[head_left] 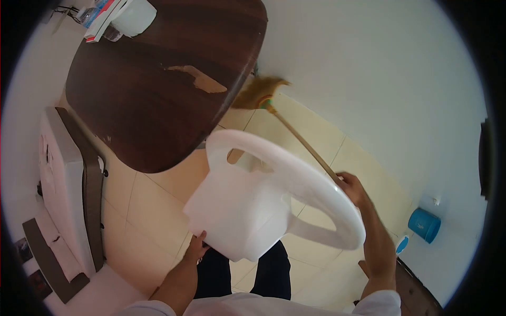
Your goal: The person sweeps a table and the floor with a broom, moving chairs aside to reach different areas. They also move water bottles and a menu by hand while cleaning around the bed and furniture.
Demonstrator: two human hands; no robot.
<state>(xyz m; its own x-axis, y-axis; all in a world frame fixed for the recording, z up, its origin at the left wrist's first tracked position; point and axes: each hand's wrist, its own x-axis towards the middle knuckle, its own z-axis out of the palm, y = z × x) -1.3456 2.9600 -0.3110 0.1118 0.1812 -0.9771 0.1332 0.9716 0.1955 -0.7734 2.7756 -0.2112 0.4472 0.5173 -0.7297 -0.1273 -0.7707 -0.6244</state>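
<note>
A white plastic chair [237, 205] stands in front of my legs, its curved backrest toward the right. My left hand [197, 247] is closed on the near left edge of the chair's seat, with the thumb on top. Beyond the backrest, my right hand [352, 187] wraps around the end of a broom's handle [303, 139]. The broom's brown bristles [258, 94] lie near the wall, partly hidden by the edge of the dark wooden table [142, 105] and smeared by motion.
A toilet paper roll [136, 17] and boxes sit on the table's far end. Its top has a peeled patch [203, 79]. A bed with a pale mattress [60, 158] is at left. A blue bin [424, 225] stands by the right wall. Beige tiles [153, 195] cover the floor.
</note>
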